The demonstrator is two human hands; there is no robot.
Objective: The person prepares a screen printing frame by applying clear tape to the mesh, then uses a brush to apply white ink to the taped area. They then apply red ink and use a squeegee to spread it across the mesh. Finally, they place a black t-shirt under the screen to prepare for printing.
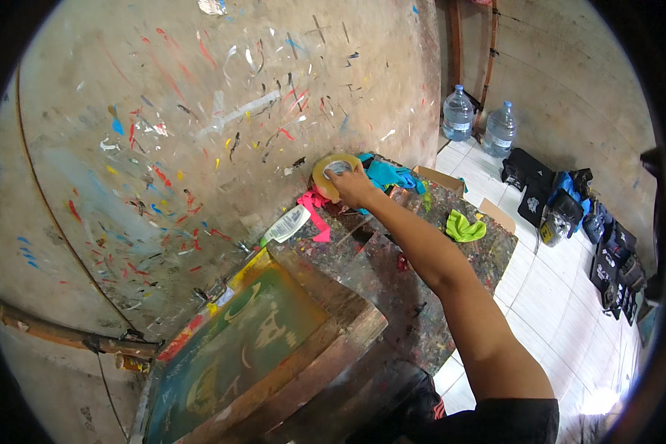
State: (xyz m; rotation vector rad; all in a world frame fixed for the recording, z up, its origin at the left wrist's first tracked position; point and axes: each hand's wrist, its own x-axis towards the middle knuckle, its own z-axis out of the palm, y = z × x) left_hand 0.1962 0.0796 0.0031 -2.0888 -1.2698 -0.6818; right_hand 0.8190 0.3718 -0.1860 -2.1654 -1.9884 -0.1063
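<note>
My right hand [351, 185] reaches to the far part of the paint-stained table, its fingers gripping a wide roll of yellowish tape [323, 179] at its inner ring. Just below the roll lies a bright pink strip [317, 226], with a pale, narrow label-covered object [285, 224] to its left. Blue cloths [391, 175] are bunched right of the roll, and a lime-green cloth [462, 228] lies farther right. A wooden screen-printing frame with green mesh [266, 325] fills the near left. My left hand is out of view.
A paint-marked wall [192, 118] runs behind the table [488, 259]. Cardboard [436, 180] sits at its far edge. On the tiled floor at right stand two large water bottles [500, 133], beside several dark bags and printed black items [607, 274] along the far wall.
</note>
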